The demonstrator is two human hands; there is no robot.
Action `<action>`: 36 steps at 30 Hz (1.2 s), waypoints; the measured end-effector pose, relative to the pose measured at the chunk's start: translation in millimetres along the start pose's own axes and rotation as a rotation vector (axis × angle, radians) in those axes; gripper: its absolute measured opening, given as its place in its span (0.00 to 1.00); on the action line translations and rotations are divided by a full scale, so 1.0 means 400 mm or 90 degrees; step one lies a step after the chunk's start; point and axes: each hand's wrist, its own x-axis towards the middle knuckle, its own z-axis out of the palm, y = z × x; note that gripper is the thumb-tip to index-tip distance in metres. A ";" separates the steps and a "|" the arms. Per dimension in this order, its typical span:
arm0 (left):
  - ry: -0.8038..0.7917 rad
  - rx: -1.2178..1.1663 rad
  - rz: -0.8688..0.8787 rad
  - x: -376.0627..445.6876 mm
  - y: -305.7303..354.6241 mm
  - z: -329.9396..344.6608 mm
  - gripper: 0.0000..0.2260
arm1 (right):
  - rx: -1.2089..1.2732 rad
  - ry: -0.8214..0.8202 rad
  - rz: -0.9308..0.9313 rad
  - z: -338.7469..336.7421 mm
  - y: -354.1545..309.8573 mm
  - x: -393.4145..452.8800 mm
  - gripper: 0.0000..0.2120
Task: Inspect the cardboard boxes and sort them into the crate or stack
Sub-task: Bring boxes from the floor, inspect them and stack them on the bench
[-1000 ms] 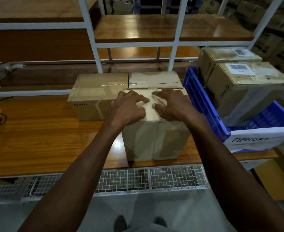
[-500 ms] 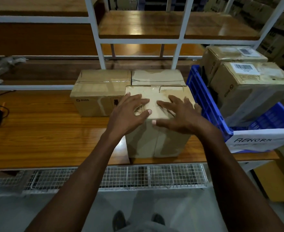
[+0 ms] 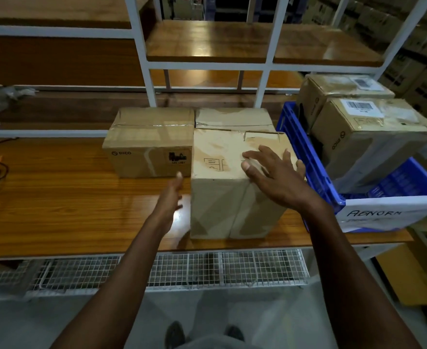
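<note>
Tall tan cardboard box (image 3: 235,182) stands upright near the front edge of the glossy orange-brown wooden workbench (image 3: 56,205), top face scuffed, a torn flap notch at its far edge, small printed symbols near the middle of the top. Right hand (image 3: 275,177) lies over the box's top at its 3 o'clock side, fingers spread and nearly straight, thumb pointing toward 9 o'clock; palm seems to hover or rest lightly, gripping nothing. Left hand (image 3: 169,197) is off the box, just beside its left face at 9 o'clock, edge-on to the camera, fingers extended, holding nothing; contact with the box cannot be told. At 12 o'clock, touching the tall box's back, sits a lower pale taped cardboard box (image 3: 232,117). At 10 o'clock, alongside it, a wider brown cardboard box with "PICO" printing (image 3: 152,144), its right end just beside the tall box. At 3 o'clock, close against the tall box, a blue plastic crate (image 3: 303,152) with a white handwritten label reading "ABNORM" (image 3: 383,215). Inside it, two brown cardboard boxes with barcode stickers: nearer one (image 3: 373,137) tilted, farther one (image 3: 338,91) behind. White metal shelving frame (image 3: 142,59) rises behind the bench. Wire mesh tray (image 3: 207,270) hangs under the front edge.
</note>
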 end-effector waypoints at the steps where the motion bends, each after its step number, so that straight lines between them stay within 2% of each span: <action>1: -0.025 0.033 -0.053 0.012 -0.037 0.000 0.36 | 0.004 0.011 -0.001 -0.005 0.012 -0.001 0.29; 3: -0.053 0.068 -0.148 0.015 -0.103 0.011 0.31 | 0.018 0.040 -0.012 -0.014 0.037 0.000 0.25; 5: -0.084 0.053 -0.243 0.004 -0.145 0.023 0.30 | 0.047 0.062 -0.021 -0.022 0.058 0.005 0.24; 9: -0.119 -0.063 -0.302 0.020 -0.185 0.032 0.31 | 0.097 0.097 -0.016 -0.037 0.077 0.012 0.26; 11: -0.090 -0.124 -0.269 0.022 -0.177 0.036 0.29 | 0.088 0.115 -0.005 -0.041 0.082 0.012 0.29; 14: -0.034 -0.117 -0.182 0.000 -0.139 0.025 0.23 | 0.096 0.148 0.010 -0.054 0.097 0.005 0.32; 19: 0.098 -0.065 -0.031 -0.034 -0.067 -0.039 0.15 | 0.271 0.116 0.030 -0.040 0.133 -0.007 0.27; 23: 0.199 0.045 0.074 -0.057 -0.013 -0.083 0.25 | 0.456 0.060 0.087 0.033 0.182 0.000 0.27; 26: 0.243 0.144 0.130 -0.068 0.013 -0.086 0.24 | 0.586 0.032 0.179 0.100 0.195 -0.015 0.23; 30: 0.243 0.210 0.153 -0.063 0.009 -0.079 0.28 | 0.639 0.075 0.277 0.165 0.202 -0.015 0.20; 34: 0.211 0.297 0.208 -0.063 0.010 -0.070 0.37 | 0.639 0.082 0.289 0.157 0.194 -0.020 0.17; 36: 0.194 0.393 0.235 -0.062 0.024 -0.065 0.35 | 0.631 0.091 0.263 0.138 0.192 -0.019 0.16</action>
